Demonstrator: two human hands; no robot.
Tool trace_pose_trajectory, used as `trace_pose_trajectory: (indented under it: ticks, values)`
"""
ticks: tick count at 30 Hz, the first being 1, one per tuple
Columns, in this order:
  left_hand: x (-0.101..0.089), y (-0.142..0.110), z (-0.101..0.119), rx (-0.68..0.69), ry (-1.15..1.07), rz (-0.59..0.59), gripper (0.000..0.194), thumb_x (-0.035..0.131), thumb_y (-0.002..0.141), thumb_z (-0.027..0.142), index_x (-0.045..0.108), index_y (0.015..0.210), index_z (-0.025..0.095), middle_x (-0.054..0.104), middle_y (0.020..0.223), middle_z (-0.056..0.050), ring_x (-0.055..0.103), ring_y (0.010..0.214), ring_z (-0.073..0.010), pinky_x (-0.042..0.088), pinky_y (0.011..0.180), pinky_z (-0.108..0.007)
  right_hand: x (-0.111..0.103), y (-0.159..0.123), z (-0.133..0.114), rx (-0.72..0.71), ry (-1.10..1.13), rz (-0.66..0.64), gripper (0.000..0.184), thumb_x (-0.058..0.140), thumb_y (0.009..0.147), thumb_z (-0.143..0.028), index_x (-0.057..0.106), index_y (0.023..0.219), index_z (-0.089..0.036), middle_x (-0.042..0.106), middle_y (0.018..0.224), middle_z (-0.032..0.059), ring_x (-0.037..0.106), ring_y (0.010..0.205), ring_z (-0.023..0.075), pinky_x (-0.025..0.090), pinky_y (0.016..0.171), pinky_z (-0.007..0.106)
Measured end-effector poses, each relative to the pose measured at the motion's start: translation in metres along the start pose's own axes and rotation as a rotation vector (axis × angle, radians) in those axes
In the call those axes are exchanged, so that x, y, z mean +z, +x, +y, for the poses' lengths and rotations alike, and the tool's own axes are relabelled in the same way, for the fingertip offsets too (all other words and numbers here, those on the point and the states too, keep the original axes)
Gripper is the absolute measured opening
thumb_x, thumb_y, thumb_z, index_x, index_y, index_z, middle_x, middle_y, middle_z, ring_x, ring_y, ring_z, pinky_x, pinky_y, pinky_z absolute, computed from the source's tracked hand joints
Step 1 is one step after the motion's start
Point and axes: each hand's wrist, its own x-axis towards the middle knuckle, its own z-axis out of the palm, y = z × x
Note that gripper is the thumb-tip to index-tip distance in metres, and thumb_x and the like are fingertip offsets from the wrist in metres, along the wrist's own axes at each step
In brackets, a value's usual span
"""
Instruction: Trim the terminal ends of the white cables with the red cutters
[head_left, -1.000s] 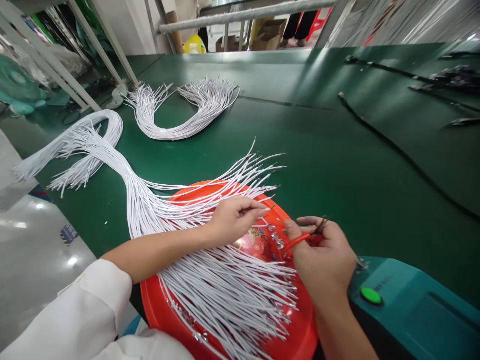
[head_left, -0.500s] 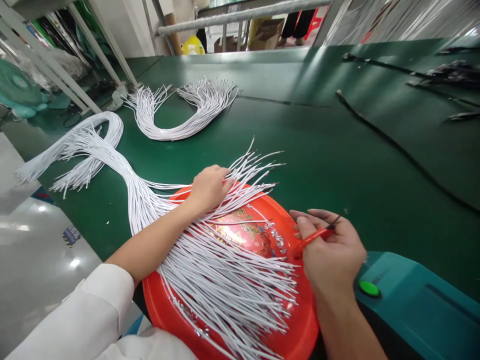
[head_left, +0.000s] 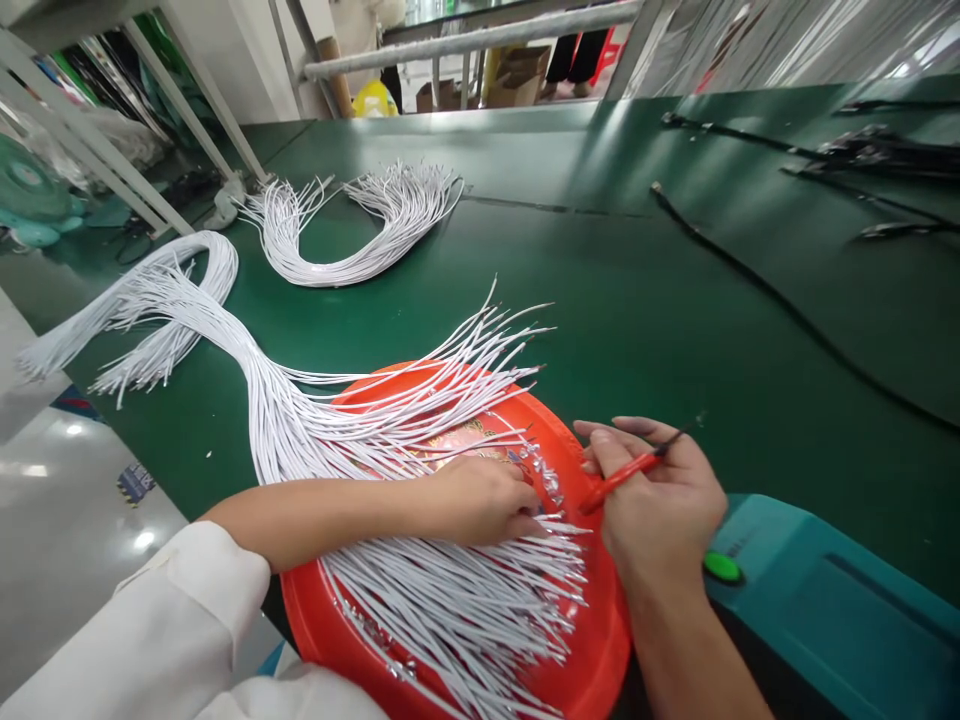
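Note:
A large bundle of white wires [head_left: 450, 590] fans out over a red round tray [head_left: 600, 640] with a printed pattern in its middle. My left hand [head_left: 487, 500] lies across the bundle, fingers curled down and closed at the wire ends near the tray's right side. Its fingertips are partly hidden. At the tray's right rim, my right hand [head_left: 660, 500] is closed around a red-handled tool [head_left: 619, 482] with a thin dark tip pointing up and right, away from the wires. Small shiny metal bits [head_left: 547, 470] lie on the tray beside the wire ends.
Another curved bundle of white wires [head_left: 345, 270] lies farther back on the green table [head_left: 600, 300], and a folded bundle [head_left: 172, 290] at left. Black cables [head_left: 780, 300] stretch along the right. A teal machine with a green button [head_left: 724, 568] stands beside my right forearm.
My left hand has moved down and right, from the upper strands to the ends of the lower wires. My right hand keeps the red-handled tool in nearly the same place.

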Motion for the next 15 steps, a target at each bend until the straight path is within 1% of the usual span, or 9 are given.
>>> trace_pose_trajectory:
  ticks: [2, 5, 8, 10, 11, 13, 15]
  values:
    - [-0.002, 0.001, -0.001, -0.018, -0.097, -0.006, 0.023, 0.053, 0.085, 0.032, 0.066, 0.083, 0.013, 0.066, 0.081, -0.007, 0.06, 0.078, -0.0157, 0.043, 0.071, -0.023, -0.001, 0.0, 0.0, -0.001, 0.003, 0.0, 0.026, 0.072, 0.062, -0.026, 0.056, 0.08, -0.018, 0.069, 0.072, 0.0015, 0.056, 0.051, 0.0088, 0.046, 0.047, 0.019]
    - [-0.01, 0.003, -0.002, -0.084, -0.254, 0.051, 0.018, 0.054, 0.084, 0.026, 0.067, 0.082, 0.013, 0.067, 0.081, -0.005, 0.059, 0.077, -0.0125, 0.042, 0.071, -0.02, -0.002, 0.001, 0.0, -0.005, 0.007, -0.005, 0.026, 0.073, 0.063, -0.026, 0.056, 0.081, -0.018, 0.069, 0.071, 0.0011, 0.057, 0.052, 0.0094, 0.046, 0.047, 0.019]
    - [-0.019, 0.003, -0.005, -0.261, -0.424, 0.127, 0.022, 0.052, 0.086, 0.03, 0.066, 0.085, 0.014, 0.066, 0.076, -0.002, 0.057, 0.068, -0.0095, 0.041, 0.063, -0.018, -0.003, 0.001, 0.001, -0.013, -0.004, -0.011, 0.025, 0.072, 0.064, -0.025, 0.056, 0.082, -0.019, 0.069, 0.07, 0.0005, 0.058, 0.053, 0.0097, 0.046, 0.049, 0.02]
    - [-0.025, 0.001, -0.008, -0.34, -0.495, 0.153, 0.025, 0.05, 0.087, 0.033, 0.065, 0.087, 0.014, 0.066, 0.075, -0.001, 0.056, 0.067, -0.0088, 0.04, 0.061, -0.018, -0.003, 0.001, 0.002, -0.02, -0.013, -0.011, 0.024, 0.072, 0.065, -0.026, 0.056, 0.082, -0.019, 0.069, 0.07, 0.0002, 0.057, 0.053, 0.0097, 0.046, 0.049, 0.02]
    - [-0.029, 0.0, -0.01, -0.341, -0.504, 0.149, 0.025, 0.049, 0.087, 0.034, 0.065, 0.088, 0.014, 0.067, 0.077, -0.001, 0.057, 0.068, -0.0088, 0.04, 0.062, -0.018, -0.004, 0.001, 0.002, -0.02, -0.016, -0.011, 0.024, 0.072, 0.065, -0.026, 0.057, 0.082, -0.019, 0.068, 0.07, 0.0001, 0.057, 0.053, 0.0097, 0.046, 0.05, 0.02]
    - [-0.036, -0.002, -0.012, -0.276, -0.46, 0.102, 0.025, 0.047, 0.088, 0.031, 0.065, 0.092, 0.015, 0.068, 0.084, -0.002, 0.059, 0.074, -0.0095, 0.041, 0.066, -0.018, -0.005, 0.0, 0.002, -0.024, -0.017, -0.009, 0.024, 0.072, 0.066, -0.026, 0.057, 0.083, -0.019, 0.068, 0.071, 0.0001, 0.057, 0.054, 0.0097, 0.046, 0.051, 0.021]
    - [-0.042, -0.005, -0.014, -0.187, -0.326, 0.027, 0.025, 0.044, 0.089, 0.027, 0.066, 0.096, 0.016, 0.069, 0.09, -0.003, 0.06, 0.079, -0.0111, 0.041, 0.071, -0.02, -0.006, 0.0, 0.001, -0.029, -0.021, -0.009, 0.024, 0.072, 0.067, -0.026, 0.057, 0.083, -0.02, 0.069, 0.072, 0.0002, 0.057, 0.053, 0.0094, 0.046, 0.05, 0.021]
